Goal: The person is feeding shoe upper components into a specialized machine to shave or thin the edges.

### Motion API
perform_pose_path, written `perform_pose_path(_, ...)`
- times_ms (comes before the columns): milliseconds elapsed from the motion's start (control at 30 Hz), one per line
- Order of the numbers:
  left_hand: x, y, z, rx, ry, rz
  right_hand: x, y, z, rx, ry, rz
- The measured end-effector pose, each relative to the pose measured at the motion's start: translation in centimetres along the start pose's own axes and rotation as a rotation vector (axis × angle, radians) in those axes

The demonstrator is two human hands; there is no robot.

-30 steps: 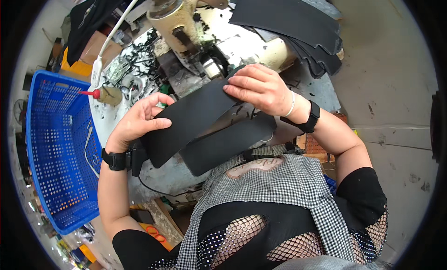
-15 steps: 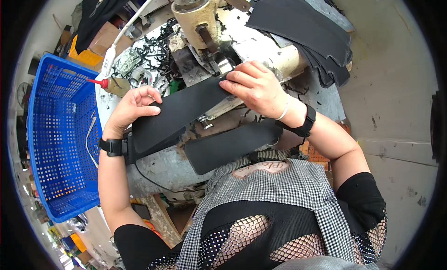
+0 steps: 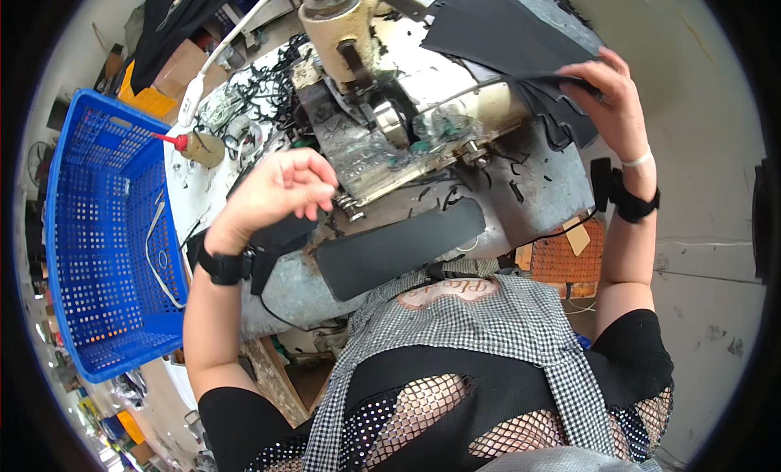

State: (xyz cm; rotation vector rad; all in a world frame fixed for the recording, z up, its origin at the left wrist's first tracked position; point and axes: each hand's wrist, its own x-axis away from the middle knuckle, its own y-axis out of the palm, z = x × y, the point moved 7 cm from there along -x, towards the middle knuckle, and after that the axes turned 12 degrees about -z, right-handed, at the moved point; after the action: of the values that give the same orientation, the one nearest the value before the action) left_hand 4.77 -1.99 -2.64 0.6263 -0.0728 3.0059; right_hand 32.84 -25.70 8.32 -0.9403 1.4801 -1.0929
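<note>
My right hand (image 3: 612, 98) is out at the right, its fingers closed on a thin black panel (image 3: 549, 78) seen nearly edge-on. That panel hangs over a pile of black panels (image 3: 508, 29) at the table's far right. My left hand (image 3: 281, 187) hovers left of the cream bench machine (image 3: 338, 33), fingers loosely curled with nothing visible in them. Between my body and the machine's metal plate lies another long black panel (image 3: 399, 248), rounded at its right end. Beneath my left hand and wrist, more black material (image 3: 281, 236) is partly hidden.
A blue perforated crate (image 3: 114, 252) stands left of the table. A small bottle with a red nozzle (image 3: 199, 147) rests near the table's left edge. Black scraps (image 3: 285, 82) litter the tabletop beside the machine. A white cord (image 3: 213, 61) comes down at the upper left.
The black panel held across the machine's front has moved right to the pile with my right hand. My left hand has let go of it and shifted slightly right. The machine's plate is now uncovered.
</note>
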Motion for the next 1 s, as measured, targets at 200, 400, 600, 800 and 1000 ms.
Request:
perform_pose_path(200, -5.1, 8.8, 4.6, 0.074, 0.363, -0.106, 7.5, 3.5, -2.9, -1.325, 0.379, 0.079)
perform_pose_path(400, -8.5, 12.7, 9.4, 0.315, 0.677, -0.086, 10.6, 6.6, -9.3, -1.601, 0.372, 0.247)
perform_pose_path(600, -8.7, 14.3, 8.2, 0.261, 0.531, -0.005, 10.6, 6.7, -9.6, -1.785, 0.335, 0.183)
perform_pose_path(800, -8.1, 16.2, 8.1, 0.387, 0.520, -0.094, 10.7, 6.5, -8.9, -1.895, 0.417, 0.310)
perform_pose_path(1000, -8.8, 15.9, 7.4, 0.551, 0.506, -0.205, 11.2, 6.2, -9.8, -1.846, 0.430, 0.378)
